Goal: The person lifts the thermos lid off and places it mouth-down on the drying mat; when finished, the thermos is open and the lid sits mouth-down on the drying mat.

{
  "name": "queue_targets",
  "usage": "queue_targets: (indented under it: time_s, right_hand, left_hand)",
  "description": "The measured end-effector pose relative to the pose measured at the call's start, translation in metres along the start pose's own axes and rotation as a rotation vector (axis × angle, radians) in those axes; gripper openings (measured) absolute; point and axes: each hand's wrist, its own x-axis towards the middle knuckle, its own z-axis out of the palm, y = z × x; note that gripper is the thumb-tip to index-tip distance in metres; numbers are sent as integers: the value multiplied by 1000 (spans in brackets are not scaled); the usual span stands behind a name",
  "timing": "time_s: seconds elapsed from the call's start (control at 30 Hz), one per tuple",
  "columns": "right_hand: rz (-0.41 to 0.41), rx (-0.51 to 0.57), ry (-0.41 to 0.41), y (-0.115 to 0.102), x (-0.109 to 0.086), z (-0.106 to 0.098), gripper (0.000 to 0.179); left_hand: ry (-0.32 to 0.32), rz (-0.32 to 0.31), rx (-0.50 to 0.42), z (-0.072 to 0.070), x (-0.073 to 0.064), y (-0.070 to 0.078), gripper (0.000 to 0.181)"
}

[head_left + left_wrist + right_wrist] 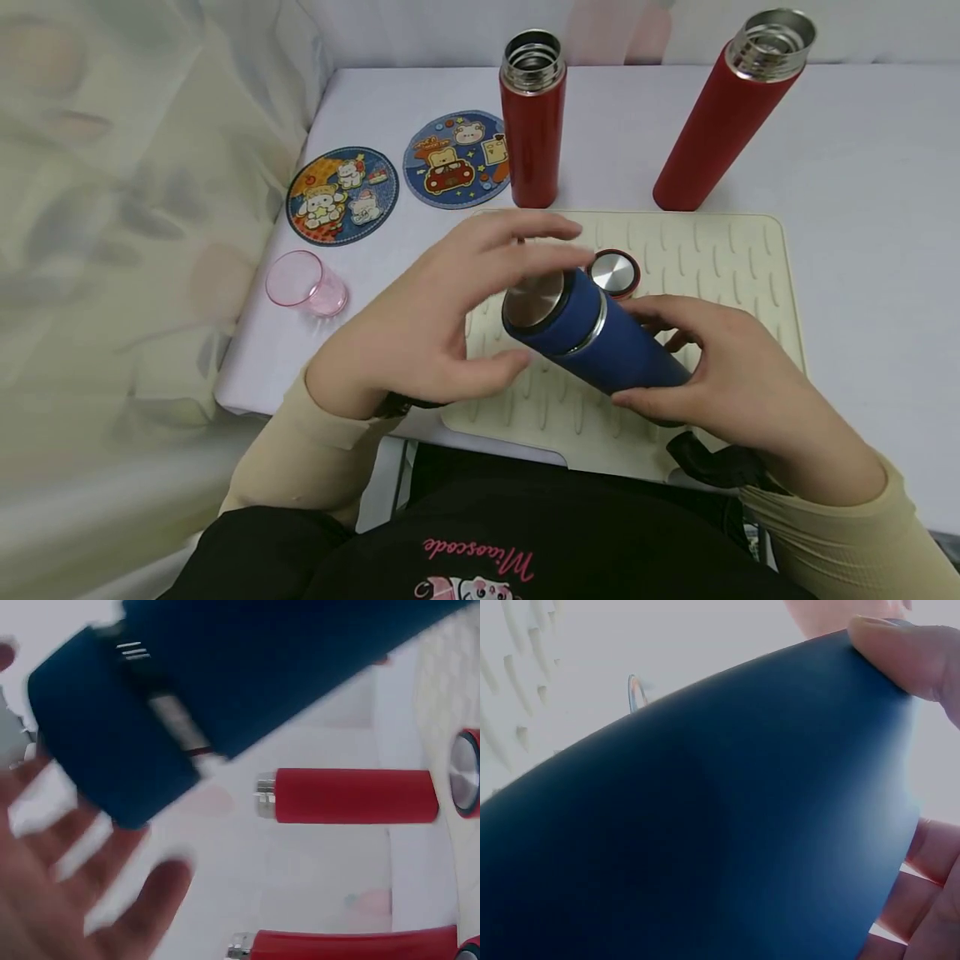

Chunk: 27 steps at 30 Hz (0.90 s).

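My right hand (735, 367) grips the lower body of a blue thermos bottle (637, 354), thumb on the near side and fingers on the far side. The bottle is held tilted over the mat, its capped end toward the left. A blue cap (573, 321) with a steel top sits on it, a silver ring showing below the cap. Around that cap my left hand (420, 321) is spread, fingers extended and thumb apart. In the left wrist view, the left fingers (157, 900) are blurred close beside the cap (105, 735). The bottle's body (727, 810) fills the right wrist view.
A cream drying mat (720, 258) carries a red-rimmed steel-topped lid (613, 273); another lid (469, 951) shows in the left wrist view. Two uncapped red thermos bottles (534, 142) (720, 137) stand behind. Left are two round cartoon coasters (342, 196) (453, 158) and a pink glass (307, 283).
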Motion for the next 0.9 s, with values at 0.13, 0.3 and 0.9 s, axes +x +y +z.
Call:
queue_targets:
  time_s: [0.13, 0.3, 0.9]
  right_hand:
    - [10, -8, 0, 1, 0, 0, 83]
    - [17, 7, -15, 2, 0, 0, 83]
    - [105, 134, 3, 10, -5, -3, 83]
  left_hand:
    - [-114, 121, -99, -4, 0, 1, 63]
    - [-126, 84, -80, -4, -1, 0, 59]
    - [135, -118, -188, -9, -9, -2, 55]
